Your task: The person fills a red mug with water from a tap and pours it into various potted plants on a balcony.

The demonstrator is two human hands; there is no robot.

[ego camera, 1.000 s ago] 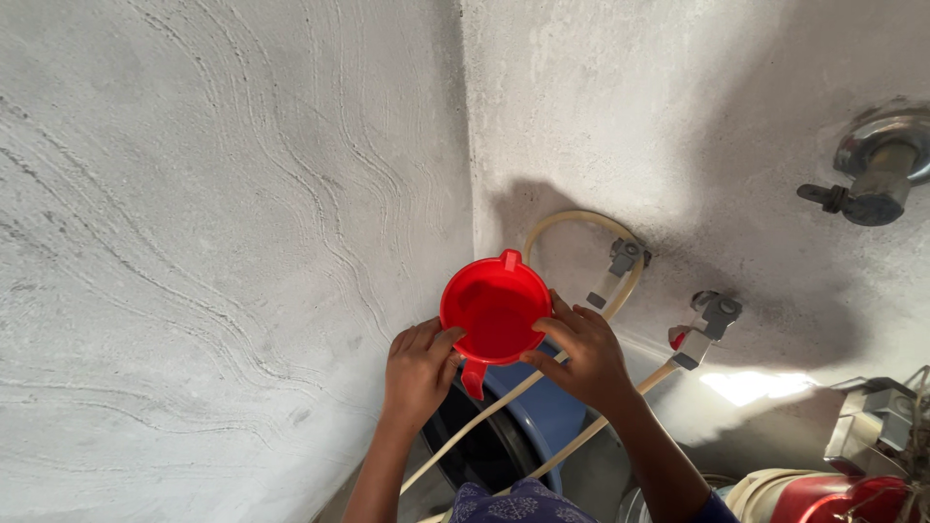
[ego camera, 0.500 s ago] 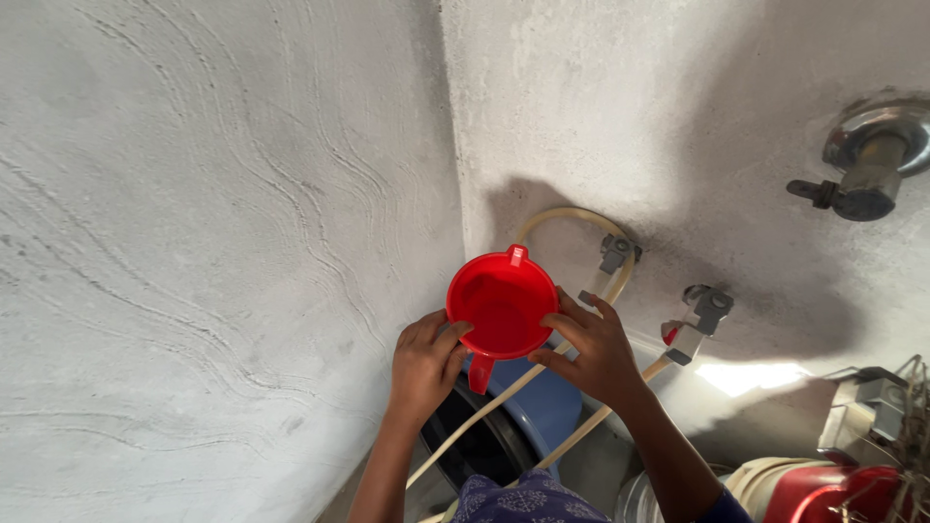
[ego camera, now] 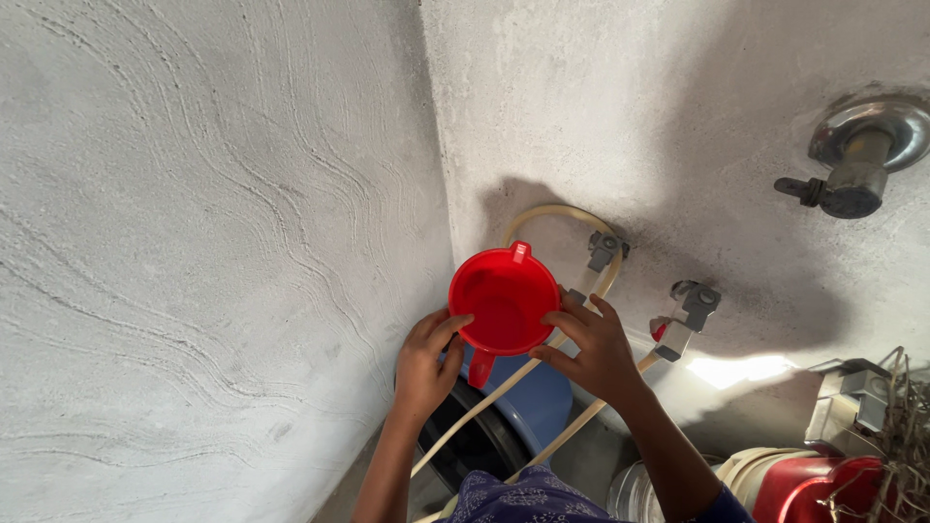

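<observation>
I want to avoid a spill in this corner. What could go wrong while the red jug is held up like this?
The red jug is gripped only at its rim by the left hand and right hand, not by its handle, so it might slip. It sits close to the cream hose and small tap, so it could knock them. If it drops, it would likely land on the blue container below.
</observation>
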